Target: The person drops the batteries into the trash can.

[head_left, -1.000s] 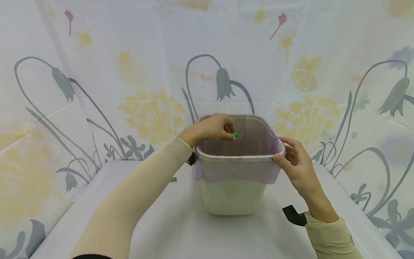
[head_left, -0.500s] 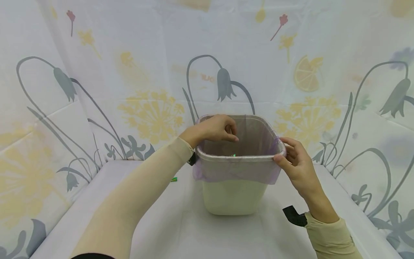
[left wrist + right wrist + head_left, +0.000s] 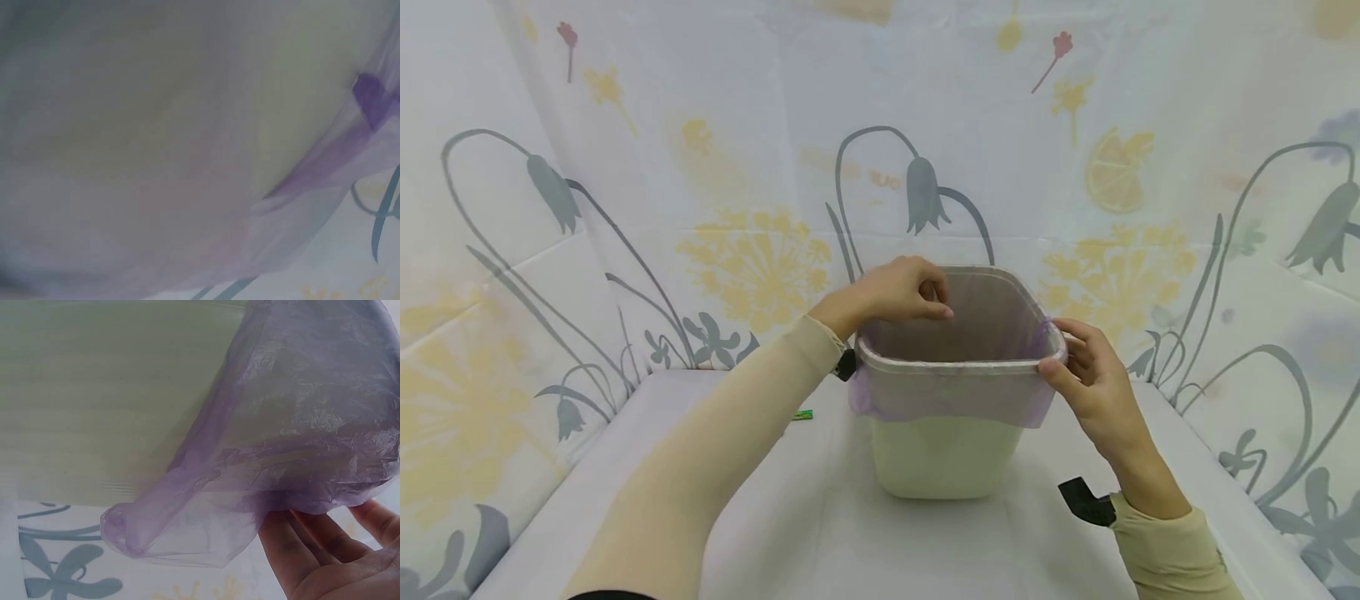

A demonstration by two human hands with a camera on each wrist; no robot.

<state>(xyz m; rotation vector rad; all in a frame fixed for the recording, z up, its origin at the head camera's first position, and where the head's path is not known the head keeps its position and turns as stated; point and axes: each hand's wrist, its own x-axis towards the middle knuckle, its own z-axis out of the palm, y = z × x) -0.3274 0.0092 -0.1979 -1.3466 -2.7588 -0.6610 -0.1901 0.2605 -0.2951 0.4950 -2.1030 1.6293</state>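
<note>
A pale trash bin stands upright on the table, with a thin purple trash bag folded over its rim. My left hand hovers over the bin's opening from the left side, fingers loosely curled and nothing visible in them. At the right front corner, my right hand holds the bagged rim, thumb in front and fingers round the side. The right wrist view shows its fingers against the purple bag. The left wrist view is filled by the bag and bin wall. The bottom inside the bin is hidden.
A small green strip lies on the white-covered table, left of the bin and close to the left forearm. A flower-printed cloth rises behind the table and along both sides.
A small green piece left my left hand's fingers and dropped into the bin, out of sight now. The left hand has risen slightly. My right hand keeps its place on the rim.
</note>
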